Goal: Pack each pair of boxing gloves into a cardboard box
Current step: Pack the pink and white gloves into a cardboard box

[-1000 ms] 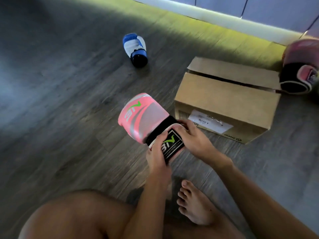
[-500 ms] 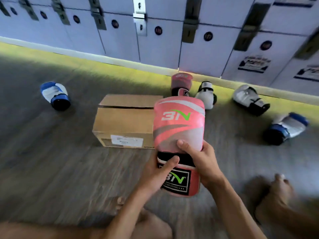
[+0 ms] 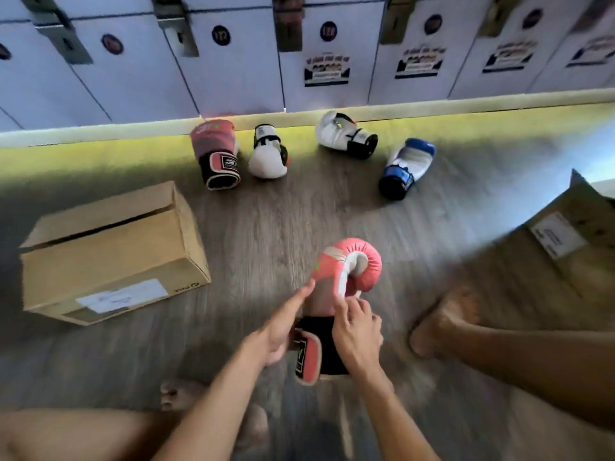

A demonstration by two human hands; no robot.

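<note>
- Both hands hold the pink glove (image 3: pixel 346 274) low at centre: left hand (image 3: pixel 283 331) and right hand (image 3: pixel 357 331) clasp its cuff, padded end pointing away.
- Its mate (image 3: pixel 216 154) lies beyond, by the lockers (image 3: pixel 233 78).
- The cardboard box (image 3: pixel 109 251) sits left of the held glove, nearer the left hand, flaps nearly shut.
</note>
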